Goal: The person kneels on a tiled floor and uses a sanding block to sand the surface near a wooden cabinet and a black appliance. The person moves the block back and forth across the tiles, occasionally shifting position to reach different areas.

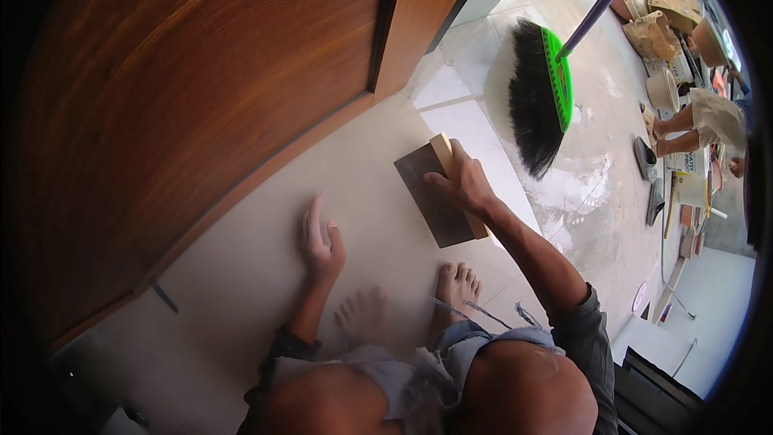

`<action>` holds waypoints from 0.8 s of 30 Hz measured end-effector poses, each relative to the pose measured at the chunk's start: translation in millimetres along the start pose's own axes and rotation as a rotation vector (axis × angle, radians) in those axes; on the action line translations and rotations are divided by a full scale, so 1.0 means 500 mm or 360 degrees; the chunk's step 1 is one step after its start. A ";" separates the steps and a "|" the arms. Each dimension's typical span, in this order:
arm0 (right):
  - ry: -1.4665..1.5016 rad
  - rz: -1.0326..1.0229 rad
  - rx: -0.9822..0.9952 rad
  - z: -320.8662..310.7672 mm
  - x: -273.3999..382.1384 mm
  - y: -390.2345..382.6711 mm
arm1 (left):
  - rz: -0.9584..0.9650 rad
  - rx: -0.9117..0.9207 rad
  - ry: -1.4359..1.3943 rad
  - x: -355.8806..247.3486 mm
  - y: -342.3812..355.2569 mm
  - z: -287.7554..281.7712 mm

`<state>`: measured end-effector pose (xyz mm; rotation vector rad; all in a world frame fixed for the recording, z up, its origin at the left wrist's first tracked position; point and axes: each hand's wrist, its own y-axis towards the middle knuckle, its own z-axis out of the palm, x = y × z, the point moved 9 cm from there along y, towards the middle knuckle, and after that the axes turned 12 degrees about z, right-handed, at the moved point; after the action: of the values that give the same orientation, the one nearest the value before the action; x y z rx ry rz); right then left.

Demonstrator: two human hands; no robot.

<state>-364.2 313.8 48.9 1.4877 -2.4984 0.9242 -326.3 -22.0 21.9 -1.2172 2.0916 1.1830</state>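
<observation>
My right hand [467, 185] grips a wide scraper by its pale wooden handle [442, 150], thumb resting on the dark flat blade [431, 197]. The scraper is over the light floor tiles, just ahead of my right foot; whether the blade touches them I cannot tell. Nothing is in my left hand [322, 242], which hovers near or rests on the floor, its fingers stretched out and the thumb apart. A hazy blur covers the lower left of the picture.
A brown wooden door [209, 56] stands close on the left. Ahead to the right is a broom [543, 97] with black bristles and a green head, near whitish smears on the floor. At the far right are dark slippers [646, 159], buckets [663, 90] and another person's legs [678, 130].
</observation>
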 end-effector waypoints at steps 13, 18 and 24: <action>0.0436 0.0000 -0.0407 -0.174 -0.050 0.281 | 0.0170 0.0270 0.0331 0.000 0.039 0.023; 0.0610 0.0167 -0.0434 -0.232 -0.076 0.332 | 0.0199 0.0270 0.0376 0.005 0.039 0.028; 0.0432 0.0097 -0.0372 -0.217 -0.063 0.334 | 0.0176 0.0283 0.0438 -0.005 0.043 0.027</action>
<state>-509.4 453.4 50.1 1.1399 -2.3686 0.7530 -343.9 -4.3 26.0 -1.2528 2.4352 0.8911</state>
